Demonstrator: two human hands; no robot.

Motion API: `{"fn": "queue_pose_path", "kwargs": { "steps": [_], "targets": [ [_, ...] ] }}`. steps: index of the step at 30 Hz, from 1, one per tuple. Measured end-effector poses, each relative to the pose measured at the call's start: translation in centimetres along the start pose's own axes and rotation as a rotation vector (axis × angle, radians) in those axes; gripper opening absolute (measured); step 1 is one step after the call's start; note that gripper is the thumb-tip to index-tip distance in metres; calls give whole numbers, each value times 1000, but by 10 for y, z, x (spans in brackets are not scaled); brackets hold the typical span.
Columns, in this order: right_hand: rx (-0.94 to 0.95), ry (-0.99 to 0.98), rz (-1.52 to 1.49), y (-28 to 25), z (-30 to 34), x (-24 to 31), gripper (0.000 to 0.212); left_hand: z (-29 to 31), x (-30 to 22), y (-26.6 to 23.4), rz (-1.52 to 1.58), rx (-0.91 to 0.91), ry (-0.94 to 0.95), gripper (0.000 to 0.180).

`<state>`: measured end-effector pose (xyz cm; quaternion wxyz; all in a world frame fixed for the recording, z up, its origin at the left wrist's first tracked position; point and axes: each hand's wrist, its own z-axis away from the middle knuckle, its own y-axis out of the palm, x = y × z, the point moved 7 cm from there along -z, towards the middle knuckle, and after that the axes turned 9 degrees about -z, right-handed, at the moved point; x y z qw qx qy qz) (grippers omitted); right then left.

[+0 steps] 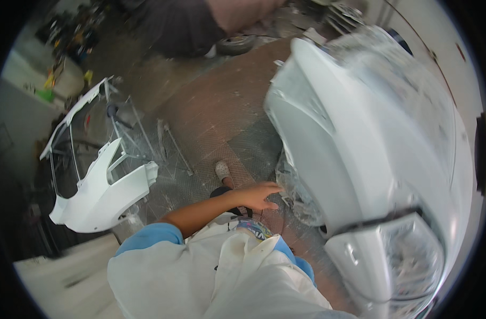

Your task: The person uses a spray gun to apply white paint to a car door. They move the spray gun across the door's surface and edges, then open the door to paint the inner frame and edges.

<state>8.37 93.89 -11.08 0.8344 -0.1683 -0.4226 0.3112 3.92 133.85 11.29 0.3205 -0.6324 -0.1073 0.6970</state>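
My left hand [260,195] reaches across in front of my body, palm down, with its fingers apart and holding nothing. Closest to its fingertips is crumpled clear plastic film [300,201] along the lower side of a white car body [354,154]. The hand appears apart from both, as far as this view shows. Of my right arm only a bit of blue sleeve [305,267] shows; my right hand is out of sight.
A white fender panel [107,202] hangs on a metal stand [131,125] at left, with a white frame-like part [75,114] behind. Another person [174,26] bends at the top, near a tire [236,45]. Brownish mesh-like flooring [216,101] lies between panel and car.
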Motion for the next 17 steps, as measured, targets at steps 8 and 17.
{"fn": "queue_pose_path", "kwargs": {
  "steps": [8, 17],
  "targets": [
    [248, -303, 434, 152, -88, 246, 52, 125, 154, -257, 239, -758, -406, 72],
    [618, -479, 590, 371, -111, 573, 58, 256, 210, -427, 480, -1236, -416, 69]
  ]
}}
